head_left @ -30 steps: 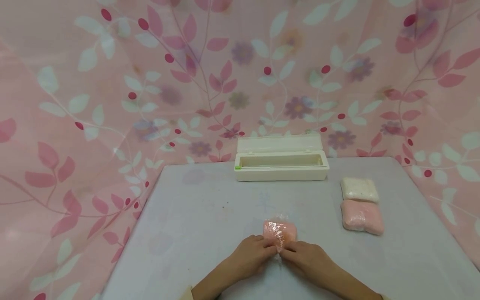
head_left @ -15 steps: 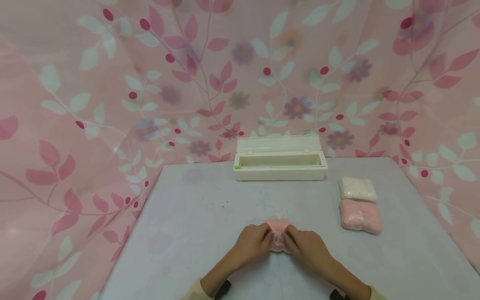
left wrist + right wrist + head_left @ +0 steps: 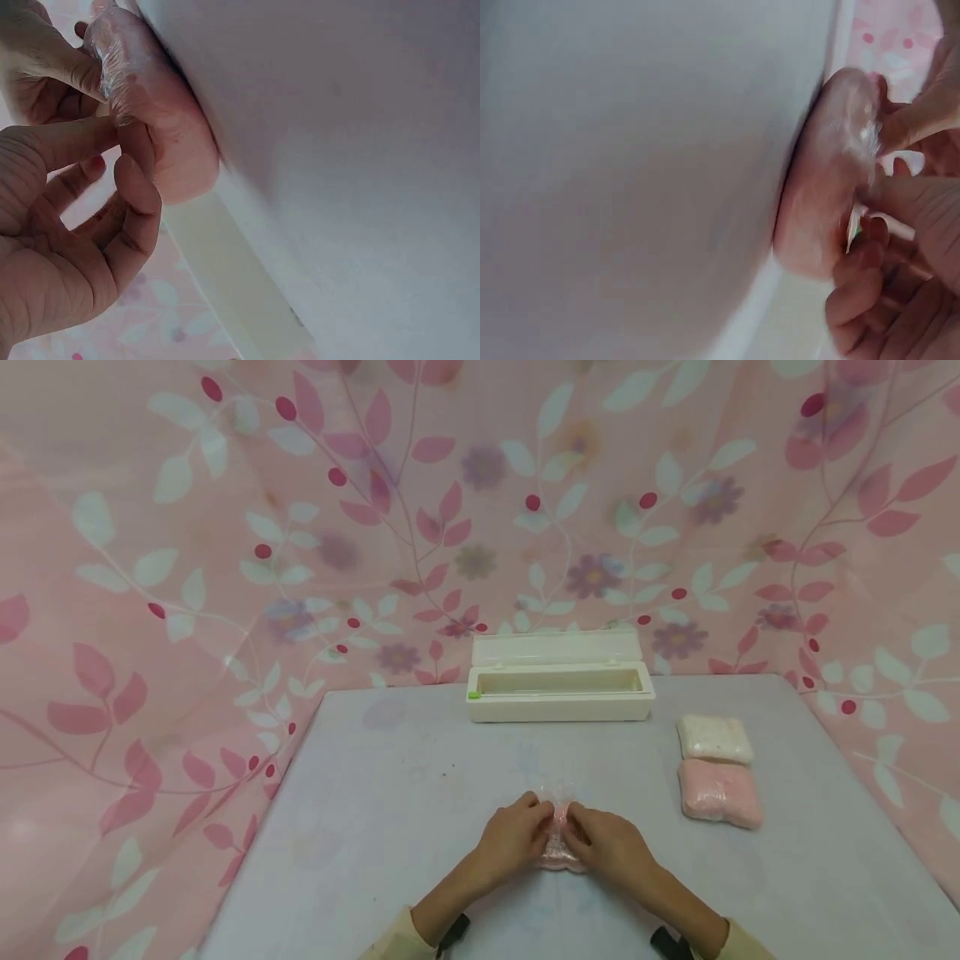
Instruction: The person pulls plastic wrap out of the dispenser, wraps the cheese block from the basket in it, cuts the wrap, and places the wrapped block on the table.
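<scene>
A small pink block-like bundle (image 3: pixel 561 860) wrapped in clear cling film lies on the table in front of me. Film (image 3: pixel 557 791) sticks out past its far edge. My left hand (image 3: pixel 513 837) pinches the film on top from the left, and my right hand (image 3: pixel 617 845) does so from the right, the fingertips close together. In the left wrist view the bundle (image 3: pixel 180 150) has creased, shiny film along its upper side, with the left thumb and fingers right at it. The right wrist view has the right hand (image 3: pixel 907 292) with curled fingers at the film.
A long white box (image 3: pixel 561 707) with a raised lid (image 3: pixel 557 648) and a small green piece stands at the back of the table (image 3: pixel 375 843). On the right lie a white wrapped bundle (image 3: pixel 716 739) and a pink one (image 3: pixel 722 793), edge to edge. Floral cloth hangs around.
Both hands have moved from the bundle's near edge up over its top, away from me, drawing the film over it. The box and the two bundles on the right stay put.
</scene>
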{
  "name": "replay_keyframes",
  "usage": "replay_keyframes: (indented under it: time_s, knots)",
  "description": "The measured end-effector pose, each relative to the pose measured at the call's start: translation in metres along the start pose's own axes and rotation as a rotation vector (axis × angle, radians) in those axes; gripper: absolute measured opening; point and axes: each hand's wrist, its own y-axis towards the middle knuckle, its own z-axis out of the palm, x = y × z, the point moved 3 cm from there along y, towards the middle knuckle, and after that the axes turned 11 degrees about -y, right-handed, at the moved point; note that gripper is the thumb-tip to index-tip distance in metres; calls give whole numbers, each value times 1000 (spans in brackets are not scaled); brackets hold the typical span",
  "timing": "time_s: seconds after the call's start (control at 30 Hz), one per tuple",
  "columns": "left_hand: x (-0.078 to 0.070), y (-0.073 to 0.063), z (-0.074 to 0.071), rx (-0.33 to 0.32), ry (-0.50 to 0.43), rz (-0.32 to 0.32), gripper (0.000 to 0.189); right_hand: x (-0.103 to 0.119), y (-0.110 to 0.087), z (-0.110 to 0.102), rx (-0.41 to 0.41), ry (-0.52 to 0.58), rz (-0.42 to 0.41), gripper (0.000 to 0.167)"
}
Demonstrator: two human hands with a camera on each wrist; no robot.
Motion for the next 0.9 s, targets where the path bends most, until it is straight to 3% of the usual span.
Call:
replay_keyframes:
  time_s: [0.17, 0.3, 0.43, 0.6, 0.77, 0.9]
  knots:
    - [-7, -2, -2, 55, 183, 205, 5, 1, 0, -5, -217, -147, -386, 12]
    - [-8, -9, -2, 103, 312, 302, 11, 0, -3, -10, -218, -204, -568, 26]
    - [-9, -18, -5, 138, 358, 315, 9, -4, -8, -11, -160, -213, -603, 33]
    - [-7, -26, -3, 216, 289, 250, 20, -14, -11, -6, -86, -179, -556, 35]
    - [-2, -20, -1, 295, 194, 198, 28, -18, -11, -2, -33, -112, -522, 33]
    - [-1, -13, -3, 290, 126, 189, 21, -19, -8, -5, 6, -47, -488, 33]
